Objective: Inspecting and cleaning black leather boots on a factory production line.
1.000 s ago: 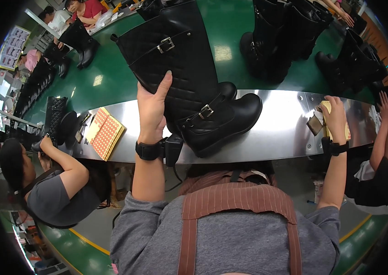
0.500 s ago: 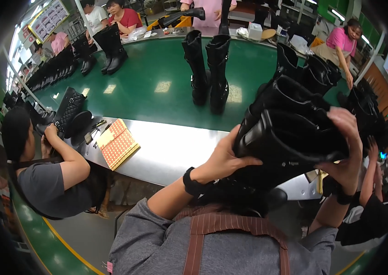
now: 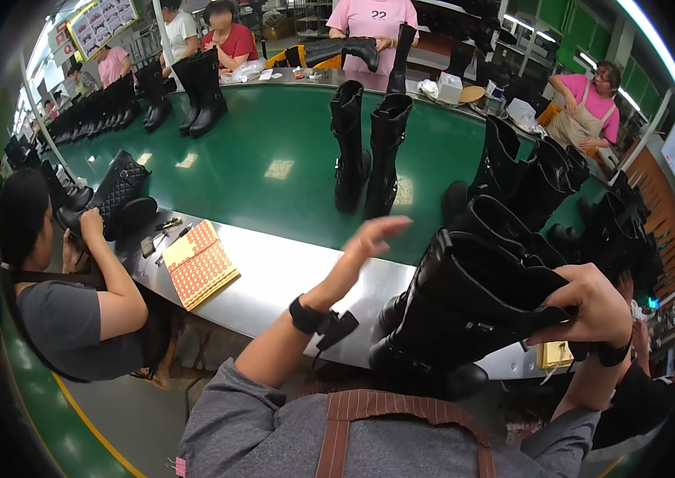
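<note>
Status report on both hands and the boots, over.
Left hand open, empty, in mid-air. Right hand gripping nearest black boot at its top rim. More black boots standing close behind.

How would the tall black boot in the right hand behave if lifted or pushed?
The boot seems fairly firm, since its shaft stands open at the top. Its rim probably flexes a little where the right hand grips it. With that tall shaft above the foot, it might tip if pushed.

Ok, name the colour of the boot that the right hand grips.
Black; the boot in the right hand shows best in the head view.
</note>
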Demonstrator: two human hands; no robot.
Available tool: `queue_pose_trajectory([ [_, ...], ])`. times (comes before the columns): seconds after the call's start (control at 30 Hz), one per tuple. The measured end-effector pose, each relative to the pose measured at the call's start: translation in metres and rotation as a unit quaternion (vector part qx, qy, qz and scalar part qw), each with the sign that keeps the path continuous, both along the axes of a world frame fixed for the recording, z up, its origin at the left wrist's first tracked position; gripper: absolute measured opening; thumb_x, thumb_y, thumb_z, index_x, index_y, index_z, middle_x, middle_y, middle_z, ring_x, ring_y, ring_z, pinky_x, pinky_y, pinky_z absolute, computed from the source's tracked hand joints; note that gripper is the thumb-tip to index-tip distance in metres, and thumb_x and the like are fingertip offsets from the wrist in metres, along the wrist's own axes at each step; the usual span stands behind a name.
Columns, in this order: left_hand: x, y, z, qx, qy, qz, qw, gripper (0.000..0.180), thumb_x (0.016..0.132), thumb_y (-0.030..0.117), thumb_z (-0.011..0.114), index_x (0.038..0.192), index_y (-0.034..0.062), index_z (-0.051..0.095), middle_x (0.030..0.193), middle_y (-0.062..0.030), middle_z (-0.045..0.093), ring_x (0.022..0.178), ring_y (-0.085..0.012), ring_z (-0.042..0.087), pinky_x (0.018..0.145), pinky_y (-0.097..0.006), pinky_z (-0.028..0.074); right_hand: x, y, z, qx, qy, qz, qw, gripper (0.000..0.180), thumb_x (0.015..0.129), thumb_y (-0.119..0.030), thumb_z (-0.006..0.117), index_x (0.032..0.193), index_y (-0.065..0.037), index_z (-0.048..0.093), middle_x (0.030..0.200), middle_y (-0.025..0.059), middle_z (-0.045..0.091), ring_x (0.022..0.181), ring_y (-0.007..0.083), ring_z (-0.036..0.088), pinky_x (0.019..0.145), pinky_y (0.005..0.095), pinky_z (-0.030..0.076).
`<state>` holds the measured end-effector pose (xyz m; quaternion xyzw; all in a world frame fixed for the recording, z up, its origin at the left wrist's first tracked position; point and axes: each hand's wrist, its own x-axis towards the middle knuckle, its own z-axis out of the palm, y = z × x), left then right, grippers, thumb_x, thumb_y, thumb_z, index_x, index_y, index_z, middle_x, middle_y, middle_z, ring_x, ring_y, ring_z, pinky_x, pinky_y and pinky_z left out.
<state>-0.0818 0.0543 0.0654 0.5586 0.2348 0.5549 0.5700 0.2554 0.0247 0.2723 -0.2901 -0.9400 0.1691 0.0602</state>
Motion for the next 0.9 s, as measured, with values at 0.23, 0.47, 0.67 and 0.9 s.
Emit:
queue_pose_trajectory([
  [0.23, -0.010, 0.120, -0.039, -0.075, 0.479, 0.444, 0.754, 0.106, 0.057, 0.068, 0.079, 0.142, 0.0176, 0.042, 0.152, -0.0375, 0.002, 0.140, -0.0539, 0.008, 0.112, -0.062, 0.014, 0.000, 0.003, -0.014, -0.028, 0.077, -0.066, 0.994, 0.021, 0.061, -0.012, 0.085, 0.079, -0.008, 0.076, 0.069, 0.0064, 0.066, 0.061, 0.0220, 0.062, 0.056, 0.0312, 0.046],
  [0.47, -0.002, 0.205, -0.073, -0.096, 0.417, 0.570, 0.702, 0.066, 0.070, 0.050, 0.077, 0.121, 0.0105, 0.063, 0.141, -0.0267, 0.031, 0.136, -0.0501, 0.020, 0.109, -0.063, 0.022, 0.003, 0.004, -0.021, 0.011, 0.091, -0.059, 0.994, 0.023, 0.058, -0.013, 0.087, 0.078, -0.007, 0.075, 0.070, 0.0062, 0.066, 0.061, 0.0223, 0.062, 0.055, 0.0312, 0.045],
  [0.67, -0.065, 0.199, -0.078, 0.022, 0.280, 0.663, 0.694, 0.033, 0.082, 0.029, 0.073, 0.093, -0.0030, 0.071, 0.115, -0.0286, 0.059, 0.108, -0.0434, 0.053, 0.094, -0.045, 0.042, 0.004, 0.010, -0.025, 0.003, 0.108, -0.065, 0.992, 0.024, 0.055, -0.012, 0.087, 0.075, -0.006, 0.075, 0.068, 0.0060, 0.065, 0.059, 0.0213, 0.060, 0.051, 0.0312, 0.043],
  [0.9, -0.140, 0.150, -0.070, 0.044, 0.329, 0.648, 0.685, 0.040, 0.075, 0.030, 0.079, 0.094, -0.0048, 0.070, 0.122, -0.0183, 0.055, 0.105, -0.0348, 0.057, 0.093, -0.040, 0.045, -0.001, 0.022, -0.026, -0.036, 0.134, -0.062, 0.988, 0.022, 0.058, -0.011, 0.085, 0.077, -0.007, 0.075, 0.067, 0.0056, 0.064, 0.059, 0.0199, 0.061, 0.053, 0.0301, 0.043],
])
